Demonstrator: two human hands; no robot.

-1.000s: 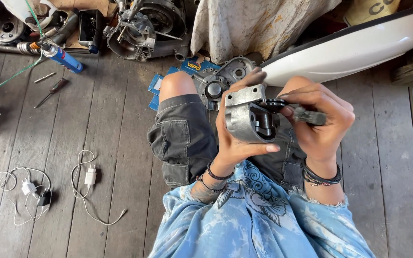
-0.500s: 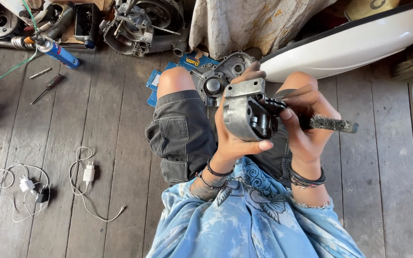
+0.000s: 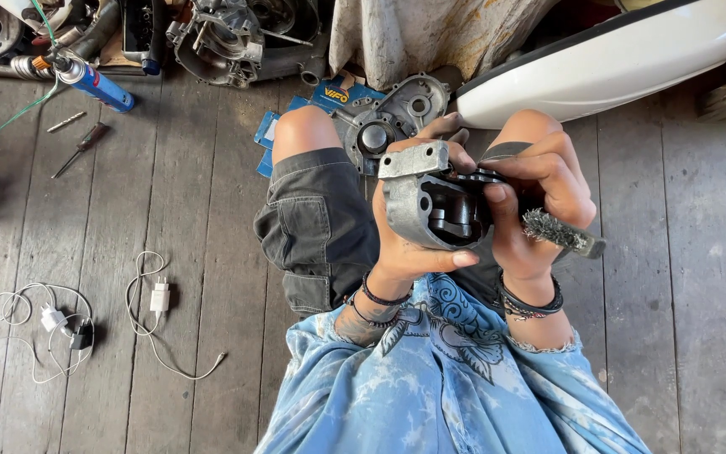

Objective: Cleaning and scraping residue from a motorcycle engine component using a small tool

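Grey cast-metal engine part (image 3: 426, 202), a hollow housing with a flat lug on top, sits above the person's lap, held up between the two hands. Left hand (image 3: 405, 244) cups it from below and behind, its grip closed around the casting, thumb laid along the lower edge. Right hand (image 3: 539, 197) presses against the open side of the housing, fingers curled shut around a wire brush (image 3: 560, 231) whose bristled end juts out to the right, away from the casting. Both wrists carry dark bracelets.

Beneath the engine part lie grey shorts (image 3: 317, 227) and a blue tie-dyed shirt (image 3: 447, 387). Just beyond the part, on the plank floor (image 3: 195, 252), rests a round engine cover (image 3: 388, 126) on blue cardboard (image 3: 296, 122). Farther beyond and to the left of it stands a larger engine block (image 3: 220, 38). Well left of the part lie a blue spray can (image 3: 94, 84), a screwdriver (image 3: 81, 147), and white chargers with coiled cables (image 3: 157, 298). Beyond and right of the part curves a white body panel (image 3: 615, 63).
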